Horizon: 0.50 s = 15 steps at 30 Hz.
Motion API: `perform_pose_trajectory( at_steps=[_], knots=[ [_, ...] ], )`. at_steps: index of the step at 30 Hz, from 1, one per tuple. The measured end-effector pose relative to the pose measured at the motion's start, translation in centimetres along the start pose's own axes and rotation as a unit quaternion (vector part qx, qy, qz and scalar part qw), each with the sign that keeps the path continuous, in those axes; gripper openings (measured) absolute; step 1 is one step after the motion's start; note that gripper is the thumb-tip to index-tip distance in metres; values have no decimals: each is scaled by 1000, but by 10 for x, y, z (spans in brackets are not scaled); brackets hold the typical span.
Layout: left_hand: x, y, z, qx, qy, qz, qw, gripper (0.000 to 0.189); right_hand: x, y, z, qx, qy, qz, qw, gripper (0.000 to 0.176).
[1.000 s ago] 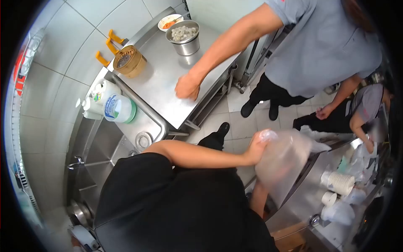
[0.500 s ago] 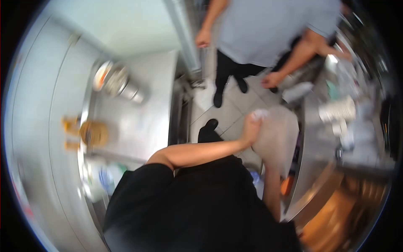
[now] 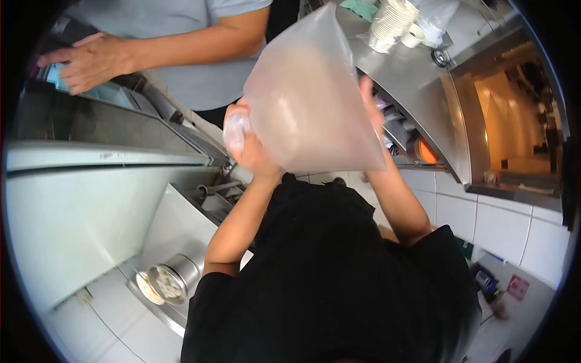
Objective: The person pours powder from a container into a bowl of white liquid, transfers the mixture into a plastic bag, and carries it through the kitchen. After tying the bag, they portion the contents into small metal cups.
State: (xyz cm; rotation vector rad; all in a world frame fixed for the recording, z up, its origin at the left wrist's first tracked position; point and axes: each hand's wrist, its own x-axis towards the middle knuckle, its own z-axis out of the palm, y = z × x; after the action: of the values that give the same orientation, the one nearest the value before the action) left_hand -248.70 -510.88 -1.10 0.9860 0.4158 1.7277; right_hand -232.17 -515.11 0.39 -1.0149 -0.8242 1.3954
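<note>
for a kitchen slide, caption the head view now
Left hand gripping a large, cloudy translucent plastic bag, right hand at its edge, near a grey-shirted co-worker

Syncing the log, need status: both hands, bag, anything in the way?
Left hand closed on bunched plastic. Right hand beside plastic bag, grip unclear. Bag raised. Co-worker close, upper left of view.

1. Milky, translucent plastic bag (image 3: 302, 103): thin, smooth, softly shiny.
2. Crumpled, clear plastic bunch (image 3: 235, 129): wrinkled, glossy.
3. Black short-sleeved shirt (image 3: 339, 272): matt cloth.
4. Co-worker's grey shirt (image 3: 206, 85): matt cloth.
5. Long silver table (image 3: 423, 100): smooth, reflective metal.
6. Round silver pot (image 3: 186, 269): shiny metal.
7. White wall tiles (image 3: 499, 227): smooth, glossy.
8. Pale green panel (image 3: 91, 224): smooth, low sheen.
</note>
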Motion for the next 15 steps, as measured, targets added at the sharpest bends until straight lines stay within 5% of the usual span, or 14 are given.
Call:
perform_pose_trajectory(
  at_steps=[1, 2, 4, 5, 7, 8, 9, 10, 11, 12, 13, 14, 15],
  knots=[
    [6, 2, 6, -71, -33, 40, 996, 11, -8, -13, -1, 77, 45, 94, 992, 54],
    [12, -7, 4, -78, -48, 36, 995, 11, -16, -11, -2, 82, 55, 80, 992, 54],
    [6, -48, -21, 28, -30, -15, 999, 22, -33, 1, -8, -50, -69, -241, 967, 60],
    [-3, -73, -34, 81, -17, -40, 996, 30, -31, -4, -12, -53, -57, -247, 966, 60],
    [-43, -90, -56, 208, 12, -113, 972, 48, -39, -7, -7, 115, 141, 94, 979, 70],
    [-13, -51, 5, 160, -10, -193, 968, 44, -33, -18, -10, 119, 134, 98, 979, 75],
    [-8, -52, 10, 117, -63, -137, 982, 41, -32, -27, -14, 115, 136, 83, 981, 75],
    [-8, -43, 20, -195, -161, -232, 939, 44, -41, -30, -14, 122, 113, 3, 986, 77],
    [-14, -29, 27, -479, -229, -305, 790, 47, -55, -29, -12, 132, 89, -66, 985, 79],
    [-26, -25, 26, -474, -229, -308, 792, 47, -70, 19, -40, -37, 87, -58, 994, 68],
    [-37, -32, 22, -305, -200, -274, 890, 44, -79, 64, -71, -211, 80, -59, 972, 60],
    [-48, -46, 17, -127, -162, -225, 952, 41, -79, 34, -36, 249, 1, -148, 957, 72],
    [-61, -60, 8, 56, -110, -173, 977, 39, -75, 28, -43, 250, -2, -151, 956, 72]
  ],
)
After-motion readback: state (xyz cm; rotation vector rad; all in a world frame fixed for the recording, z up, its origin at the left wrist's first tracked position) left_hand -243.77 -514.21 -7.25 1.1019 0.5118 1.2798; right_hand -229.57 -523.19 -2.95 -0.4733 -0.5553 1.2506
